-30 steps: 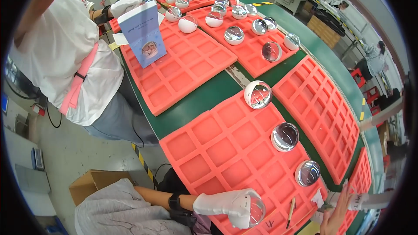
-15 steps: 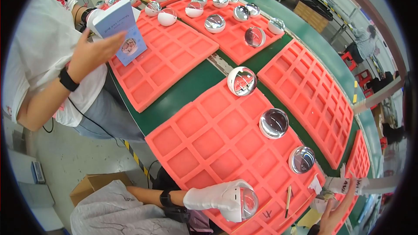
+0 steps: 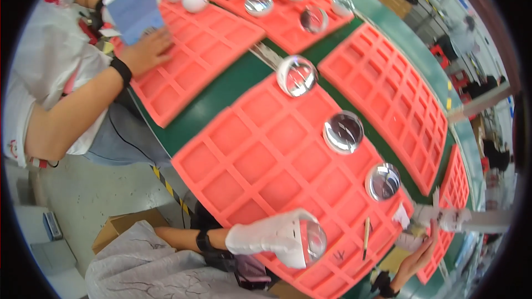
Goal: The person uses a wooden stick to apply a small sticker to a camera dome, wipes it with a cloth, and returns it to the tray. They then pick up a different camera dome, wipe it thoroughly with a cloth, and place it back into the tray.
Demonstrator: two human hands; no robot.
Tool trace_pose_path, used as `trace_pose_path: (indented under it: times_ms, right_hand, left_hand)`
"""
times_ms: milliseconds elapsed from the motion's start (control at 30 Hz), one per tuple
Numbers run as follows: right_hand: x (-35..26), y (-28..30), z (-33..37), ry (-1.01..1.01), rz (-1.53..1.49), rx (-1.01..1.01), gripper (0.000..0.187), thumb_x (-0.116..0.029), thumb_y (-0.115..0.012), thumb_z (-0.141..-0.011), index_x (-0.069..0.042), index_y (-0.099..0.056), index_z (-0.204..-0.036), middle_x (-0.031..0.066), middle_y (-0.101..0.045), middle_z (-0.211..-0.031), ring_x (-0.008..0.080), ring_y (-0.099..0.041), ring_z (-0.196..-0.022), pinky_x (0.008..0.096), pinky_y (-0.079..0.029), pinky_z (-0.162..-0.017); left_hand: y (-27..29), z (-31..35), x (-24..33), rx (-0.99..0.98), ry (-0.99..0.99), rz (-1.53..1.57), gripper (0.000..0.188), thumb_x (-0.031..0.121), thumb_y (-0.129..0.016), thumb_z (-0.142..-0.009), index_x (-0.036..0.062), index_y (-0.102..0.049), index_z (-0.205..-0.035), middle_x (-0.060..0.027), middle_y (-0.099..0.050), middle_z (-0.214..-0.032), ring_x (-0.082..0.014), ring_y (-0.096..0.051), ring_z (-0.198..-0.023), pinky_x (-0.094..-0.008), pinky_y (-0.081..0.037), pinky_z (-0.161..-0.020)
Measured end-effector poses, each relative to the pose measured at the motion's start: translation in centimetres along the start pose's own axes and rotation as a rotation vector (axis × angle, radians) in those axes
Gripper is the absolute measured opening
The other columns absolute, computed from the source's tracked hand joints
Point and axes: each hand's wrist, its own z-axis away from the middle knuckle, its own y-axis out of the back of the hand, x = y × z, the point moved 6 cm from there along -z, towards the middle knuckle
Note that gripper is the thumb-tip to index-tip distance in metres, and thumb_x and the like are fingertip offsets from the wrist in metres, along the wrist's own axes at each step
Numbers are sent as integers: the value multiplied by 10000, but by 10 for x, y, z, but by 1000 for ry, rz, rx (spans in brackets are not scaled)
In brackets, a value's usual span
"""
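My left hand (image 3: 269,240), in a white glove, is closed around a clear ball (image 3: 316,241) over the near part of a red gridded foam tray (image 3: 252,160). At the lower right, my bare right hand (image 3: 417,259) reaches up with its fingers stretched out beside a grey post (image 3: 465,220) with white wrapping. I cannot tell whether it touches the wrapping. Three more shiny clear balls sit along the tray's far side: one at the back (image 3: 297,76), one in the middle (image 3: 343,132) and one at the right (image 3: 383,181).
A thin brown stick (image 3: 366,238) and a white scrap (image 3: 401,216) lie on my tray. Other red trays (image 3: 388,99) cover the green table (image 3: 205,119), several holding balls. At the left, a co-worker's hand (image 3: 147,52) is at a blue-and-white box (image 3: 134,11).
The view has shifted, so the trays sit higher in it. The co-worker's hand has come down to the box's lower edge. My right hand has moved up along the post; my left still holds the ball.
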Motion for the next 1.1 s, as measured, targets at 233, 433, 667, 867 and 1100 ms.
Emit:
trace_pose_path:
  times_ms: [233, 433, 667, 867, 1100]
  right_hand:
    - [-67, 26, 38, -207, -1357, 302, 524, -183, -342, -1105, -3, -245, -1587, 94, -240, -1674, 243, -218, -1542, 421, -134, -1277]
    - [-162, -69, 98, -366, -1714, 350, 532, -255, -337, -1108, -50, -258, -1592, 74, -193, -1691, 217, -167, -1560, 433, -137, -1280]
    - [-238, -145, 138, 43, -709, 73, 860, -650, -235, -1039, 70, -450, -1457, 268, -426, -1544, 410, -326, -1488, 528, -146, -1238]
    - [-266, -165, 143, 317, -206, -78, 1019, -753, -166, -985, 109, -487, -1423, 302, -455, -1506, 432, -334, -1482, 553, -133, -1231]
    - [-264, -171, 119, 267, -199, -203, 1066, -799, -161, -946, 89, -441, -1466, 308, -421, -1528, 472, -305, -1484, 577, -108, -1226]
  left_hand:
    - [4, 1, 4, 51, 46, 25, 716, 161, -774, -813, 53, -414, -1422, -101, -550, -1331, -173, -544, -1240, -346, -477, -1016]
    - [-10, -2, 19, 94, -40, -55, 781, 201, -832, -770, 60, -421, -1420, -137, -545, -1339, -205, -550, -1250, -376, -476, -1042]
    - [-19, 3, -1, 131, -170, -4, 755, 315, -833, -816, 47, -445, -1405, -139, -545, -1343, -220, -554, -1256, -410, -460, -1063]
    - [-23, 6, 13, 395, -205, -37, 583, 396, -675, -950, 34, -480, -1364, -112, -588, -1265, -189, -565, -1206, -353, -435, -1058]
    - [-17, 12, 10, 550, -374, -139, 504, 405, -583, -993, 9, -540, -1302, -85, -608, -1169, -147, -566, -1105, -307, -446, -976]
